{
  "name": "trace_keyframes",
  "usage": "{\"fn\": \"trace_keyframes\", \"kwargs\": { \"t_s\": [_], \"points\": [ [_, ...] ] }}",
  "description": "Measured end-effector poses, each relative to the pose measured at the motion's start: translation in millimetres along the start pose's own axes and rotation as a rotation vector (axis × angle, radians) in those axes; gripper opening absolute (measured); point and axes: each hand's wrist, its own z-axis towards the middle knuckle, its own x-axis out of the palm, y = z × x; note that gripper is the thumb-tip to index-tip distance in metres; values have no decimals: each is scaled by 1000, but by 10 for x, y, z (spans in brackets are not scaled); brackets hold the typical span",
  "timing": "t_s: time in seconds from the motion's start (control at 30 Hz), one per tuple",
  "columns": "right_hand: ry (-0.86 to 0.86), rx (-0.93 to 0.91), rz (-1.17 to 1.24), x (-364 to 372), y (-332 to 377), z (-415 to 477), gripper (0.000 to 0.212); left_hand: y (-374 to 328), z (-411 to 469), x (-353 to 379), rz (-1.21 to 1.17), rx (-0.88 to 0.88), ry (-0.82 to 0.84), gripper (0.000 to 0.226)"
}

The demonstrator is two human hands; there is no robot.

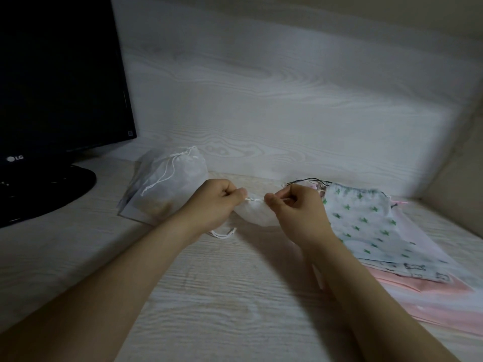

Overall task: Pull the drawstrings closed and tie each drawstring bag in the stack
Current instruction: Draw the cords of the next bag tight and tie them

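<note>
Left hand (pixel 218 202) and right hand (pixel 292 207) each pinch the white drawstring (pixel 254 200) of a white bag (pixel 254 215) at desk (pixel 209 296) centre (knot between thumbs). Tied bags (pixel 170 184) left, flat stack (pixel 371 231) right.

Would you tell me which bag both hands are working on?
The plain white bag at centre, cord pinched by left hand and right hand; the green-printed bag lies flat.
</note>
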Motion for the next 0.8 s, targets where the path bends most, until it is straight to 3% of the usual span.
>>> {"fn": "trace_keyframes", "kwargs": {
  "t_s": [0.17, 0.4, 0.57, 0.8],
  "points": [
    [-5, 34, -123, -8, -11, -34, 16, 33, 1, 11, -198, -47, 40, 36],
    [39, 37, -176, 34, 29, -58, 12, -73, -56, 47, -345, 28, -79, 34],
    [85, -70, -200, 25, -1, -77, 16, -129, -108, 49, -575, 62, 32, 29],
    [44, -166, -275, 51, -41, -77, 14, -51, -72, 85, -382, 1, 95, 35]
  ]
}}
